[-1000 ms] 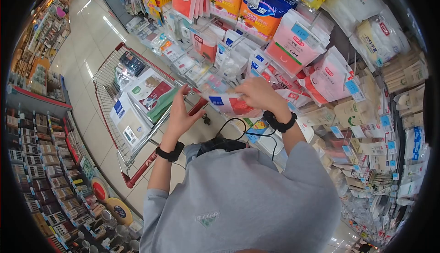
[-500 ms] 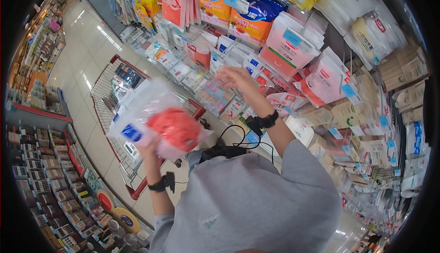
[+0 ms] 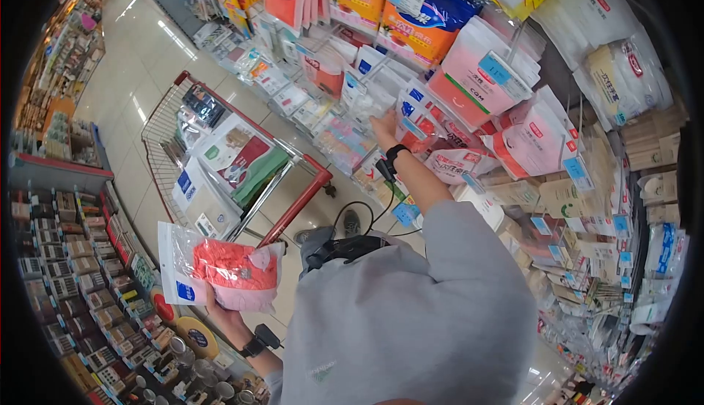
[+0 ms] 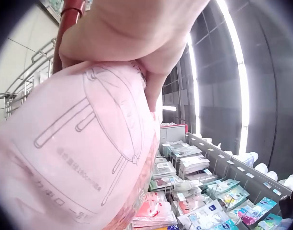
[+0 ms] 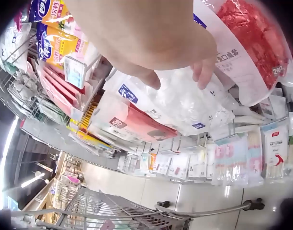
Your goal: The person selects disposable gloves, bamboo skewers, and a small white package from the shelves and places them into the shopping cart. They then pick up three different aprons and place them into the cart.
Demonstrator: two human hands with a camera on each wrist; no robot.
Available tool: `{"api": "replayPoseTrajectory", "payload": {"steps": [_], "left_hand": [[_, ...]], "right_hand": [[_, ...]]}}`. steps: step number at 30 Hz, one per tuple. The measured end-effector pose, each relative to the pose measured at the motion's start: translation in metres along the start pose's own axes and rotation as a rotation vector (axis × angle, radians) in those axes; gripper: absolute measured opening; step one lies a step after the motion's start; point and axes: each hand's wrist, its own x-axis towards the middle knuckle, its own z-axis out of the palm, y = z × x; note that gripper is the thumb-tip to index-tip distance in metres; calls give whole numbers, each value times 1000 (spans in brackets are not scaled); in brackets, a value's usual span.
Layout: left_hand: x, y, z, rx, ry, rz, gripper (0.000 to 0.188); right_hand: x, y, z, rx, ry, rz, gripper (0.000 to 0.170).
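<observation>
My left hand (image 3: 226,320) holds a clear plastic bag with a red and pink folded item (image 3: 238,271) beside the cart handle. Close up in the left wrist view, the fingers of that hand (image 4: 127,36) lie at the top of the pink bag (image 4: 89,143), which carries a line drawing. My right hand (image 3: 383,128) is at the rack, among hanging packets. The right wrist view has its thumb and fingertips spread apart, with the hand (image 5: 141,38) touching a white, clear-wrapped packet (image 5: 180,108). Next to that packet hangs a red-filled bag (image 5: 254,48).
A shopping cart (image 3: 301,203) with several packages stands left of the rack. Orange and blue packs (image 3: 418,31) and pink packs (image 3: 477,79) hang above and right of my right hand. Shelves of small boxed goods (image 3: 81,258) line the left side.
The red and pink bag went from my right hand to my left, which has swung down and left past the cart handle. My right hand has gone back to the hanging packets.
</observation>
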Motion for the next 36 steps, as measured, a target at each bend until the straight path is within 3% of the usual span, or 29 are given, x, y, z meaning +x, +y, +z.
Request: {"api": "replayPoseTrajectory", "payload": {"steps": [3,5,7,8,9,11,13,14,16,18,21,23,24,26,27,28,29,30,32,33,34,35,36], "left_hand": [[4,-9,-10,10,27,32,56],[3,-12,-17,34,44,36,55],[12,-19,-26,185,-15,149,64],[12,-19,-21,188,-24,145,64],[9,-19,-14,147,-34,142,63],[8,-20,-11,108,-42,137,63],[15,-24,-14,107,-122,108,71],[17,-24,-15,110,-125,108,71],[20,-22,-12,165,-167,61,76],[20,-21,-3,191,-205,85,76],[17,-14,17,209,-328,85,71],[21,-10,4,310,-370,5,60],[16,-8,5,315,-367,27,49],[-12,1,37,339,-311,87,48],[-5,2,22,401,-306,29,63],[-2,2,14,458,-330,-7,70],[2,3,6,517,-356,-42,77],[-12,3,31,461,-392,85,56],[-6,1,12,523,-398,-8,68],[-6,-1,10,522,-359,-21,66],[2,-7,-4,500,-362,15,64],[-3,-1,2,514,-365,24,57],[-10,0,10,528,-368,28,50]], "right_hand": [[-1,-18,-13,50,20,140,82],[-1,1,-17,52,29,220,81],[1,41,-19,84,65,22,72],[6,64,-16,85,75,27,72],[10,87,-13,352,383,21,64],[5,98,-38,617,693,15,58],[-1,96,-84,44,627,464,49],[-13,83,-100,45,628,468,49],[-35,58,-128,-79,415,197,48],[-24,66,-124,-90,405,205,43],[-3,90,-117,-41,539,113,57],[-6,74,-133,231,98,91,28],[-7,75,-131,242,85,93,25],[-9,80,-129,265,57,96,24],[1,89,-117,511,117,107,18],[15,111,-103,756,185,130,24],[31,141,-92,652,229,84,22],[36,158,-82,553,282,35,20],[-7,121,-99,755,93,244,20],[-5,147,-100,483,-11,153,22],[-21,125,-99,675,53,307,23],[-15,156,-90,819,-121,153,25],[-39,124,-100,909,-90,208,23]]}}
